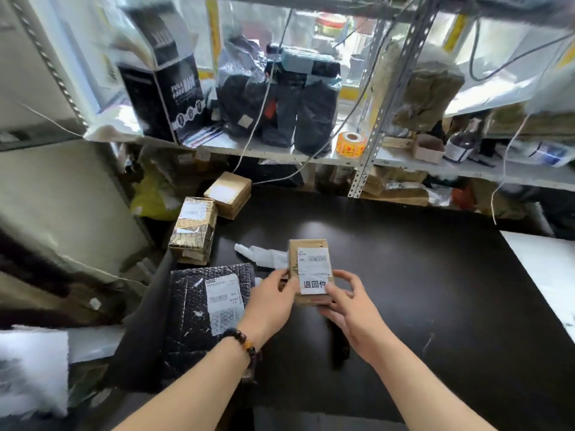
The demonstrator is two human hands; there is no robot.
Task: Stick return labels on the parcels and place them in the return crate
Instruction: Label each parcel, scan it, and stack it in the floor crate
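A small brown cardboard parcel (308, 253) is held just above the black table (420, 290). It bears a white shipping label and, below that, a white return label (314, 284) with black characters. My left hand (272, 295) grips the parcel's left edge, thumb beside the return label. My right hand (347, 301) grips its right lower corner, fingers curled under it. A black bubble-wrap parcel (199, 309) with a white label lies at the table's left. Two taped brown parcels (193, 228) (228, 192) sit further back on the left.
Crumpled white backing paper (261, 255) lies behind the held parcel. A metal shelf (404, 160) above the table carries black bags, a black box and an orange sticker roll (351, 144). A white surface (547, 262) adjoins the table on the right.
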